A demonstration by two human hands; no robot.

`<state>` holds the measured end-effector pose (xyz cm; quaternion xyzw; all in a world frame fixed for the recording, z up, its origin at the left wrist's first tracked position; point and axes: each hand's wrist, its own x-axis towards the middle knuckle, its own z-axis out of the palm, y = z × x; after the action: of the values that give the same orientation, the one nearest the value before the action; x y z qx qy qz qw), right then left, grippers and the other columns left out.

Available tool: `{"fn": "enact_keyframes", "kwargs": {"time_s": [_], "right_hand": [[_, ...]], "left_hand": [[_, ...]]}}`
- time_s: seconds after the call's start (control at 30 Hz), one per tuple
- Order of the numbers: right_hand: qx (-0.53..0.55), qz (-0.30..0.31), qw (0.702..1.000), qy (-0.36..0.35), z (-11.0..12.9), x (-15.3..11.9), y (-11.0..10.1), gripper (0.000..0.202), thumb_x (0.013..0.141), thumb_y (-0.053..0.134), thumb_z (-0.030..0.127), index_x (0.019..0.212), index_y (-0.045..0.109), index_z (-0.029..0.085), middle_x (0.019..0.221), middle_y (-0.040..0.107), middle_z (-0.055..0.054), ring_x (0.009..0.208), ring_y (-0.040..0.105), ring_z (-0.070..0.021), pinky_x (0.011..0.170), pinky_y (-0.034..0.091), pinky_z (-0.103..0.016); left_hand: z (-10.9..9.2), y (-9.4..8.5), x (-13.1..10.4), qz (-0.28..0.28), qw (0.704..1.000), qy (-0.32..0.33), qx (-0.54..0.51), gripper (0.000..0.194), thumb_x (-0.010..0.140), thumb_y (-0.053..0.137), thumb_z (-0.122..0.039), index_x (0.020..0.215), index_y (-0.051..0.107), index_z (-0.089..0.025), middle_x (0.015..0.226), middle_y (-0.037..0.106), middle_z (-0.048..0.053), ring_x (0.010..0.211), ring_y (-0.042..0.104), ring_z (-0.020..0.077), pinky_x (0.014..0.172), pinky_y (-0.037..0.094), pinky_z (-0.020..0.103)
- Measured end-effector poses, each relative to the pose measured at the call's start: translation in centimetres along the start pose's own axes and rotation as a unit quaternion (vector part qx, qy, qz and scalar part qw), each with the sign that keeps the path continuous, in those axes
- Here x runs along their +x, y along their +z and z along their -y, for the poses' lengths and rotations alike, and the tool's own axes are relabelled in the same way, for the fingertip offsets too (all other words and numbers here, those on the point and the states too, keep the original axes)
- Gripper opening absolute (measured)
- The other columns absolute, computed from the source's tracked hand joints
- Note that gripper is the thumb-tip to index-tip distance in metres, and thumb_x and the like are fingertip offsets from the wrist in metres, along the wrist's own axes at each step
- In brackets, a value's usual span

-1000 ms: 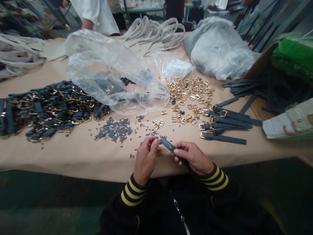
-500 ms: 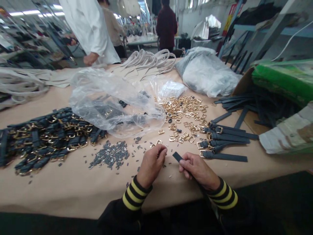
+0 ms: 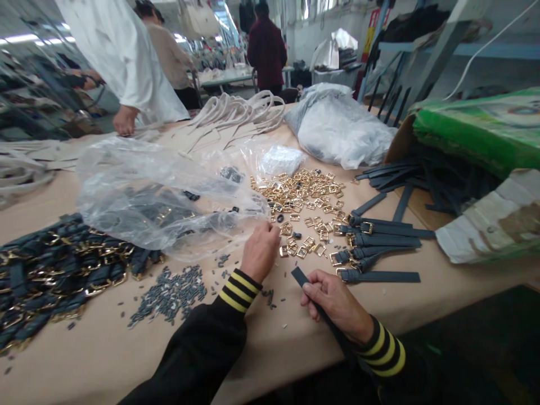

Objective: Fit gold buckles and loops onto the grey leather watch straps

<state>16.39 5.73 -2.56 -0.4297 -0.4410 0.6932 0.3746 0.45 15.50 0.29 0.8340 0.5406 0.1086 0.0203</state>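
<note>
My right hand (image 3: 337,304) is closed on a dark strap (image 3: 300,277), whose flat end sticks out past the thumb. My left hand (image 3: 261,251) reaches over the table at the near left edge of a pile of gold buckles (image 3: 301,191); its fingers are bent together, and what they hold, if anything, is hidden. Right of the buckles lie several dark straps fitted with buckles (image 3: 386,277). Small dark loose pieces (image 3: 172,292) are heaped left of my left hand. Farther left is a large pile of buckled dark straps (image 3: 63,264).
Clear plastic bags (image 3: 126,197) lie behind the small pieces. A stuffed plastic bag (image 3: 341,126) stands at the back. At the right is a torn box (image 3: 485,225) with dark strips and green packaging (image 3: 481,129). Pale looped straps (image 3: 236,115) and a person's hand (image 3: 125,120) are across the table.
My left hand has moved forward to the buckle pile. My right hand still holds the strap. The view has shifted, and the white-sleeved person's hand is now lower, at the table.
</note>
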Motion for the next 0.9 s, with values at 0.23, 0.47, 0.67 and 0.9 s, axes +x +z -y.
{"fn": "enact_keyframes", "kwargs": {"time_s": [0.23, 0.47, 0.67, 0.9], "right_hand": [[0.012, -0.007, 1.000, -0.008, -0.3, 0.0, 0.0, 0.029, 0.079, 0.053, 0.043, 0.076, 0.045, 0.015, 0.057, 0.057, 0.003, 0.038, 0.046, -0.0043, 0.039, 0.039, -0.017], [0.006, -0.014, 0.999, -0.036, -0.4, -0.2, -0.4, 0.025, 0.081, 0.051, 0.039, 0.080, 0.046, 0.015, 0.063, 0.058, 0.001, 0.038, 0.041, -0.0029, 0.036, 0.031, -0.015], [-0.085, -0.025, 0.995, -0.047, 0.7, -1.6, -0.6, 0.023, 0.085, 0.045, 0.036, 0.081, 0.051, 0.014, 0.054, 0.049, 0.005, 0.039, 0.035, -0.0035, 0.040, 0.027, -0.017], [-0.248, 0.007, 0.966, -0.070, 2.2, -2.8, 0.7, 0.019, 0.085, 0.044, 0.028, 0.076, 0.055, 0.014, 0.051, 0.048, 0.004, 0.046, 0.042, -0.0069, 0.048, 0.033, -0.019]], "left_hand": [[-1.7, 1.9, 4.0, 0.065, 0.994, 0.047, -0.074, 0.014, 0.077, 0.047, -0.010, 0.072, 0.060, -0.013, 0.077, 0.055, 0.007, 0.073, 0.056, 0.0178, 0.067, 0.042, 0.029], [-1.6, -1.4, 0.8, 0.060, 0.944, -0.032, -0.323, 0.025, 0.084, 0.039, -0.020, 0.094, 0.060, -0.011, 0.067, 0.058, 0.002, 0.058, 0.054, 0.0109, 0.056, 0.044, 0.023], [-3.0, -2.0, -6.7, 0.087, 0.744, -0.160, -0.643, 0.020, 0.077, 0.056, -0.029, 0.086, 0.062, -0.012, 0.062, 0.054, -0.001, 0.048, 0.046, 0.0058, 0.045, 0.038, 0.018], [-4.5, -1.1, -10.1, 0.036, 0.685, -0.221, -0.693, 0.019, 0.072, 0.063, -0.027, 0.080, 0.049, -0.015, 0.053, 0.059, -0.003, 0.042, 0.051, 0.0075, 0.043, 0.041, 0.018]]}}
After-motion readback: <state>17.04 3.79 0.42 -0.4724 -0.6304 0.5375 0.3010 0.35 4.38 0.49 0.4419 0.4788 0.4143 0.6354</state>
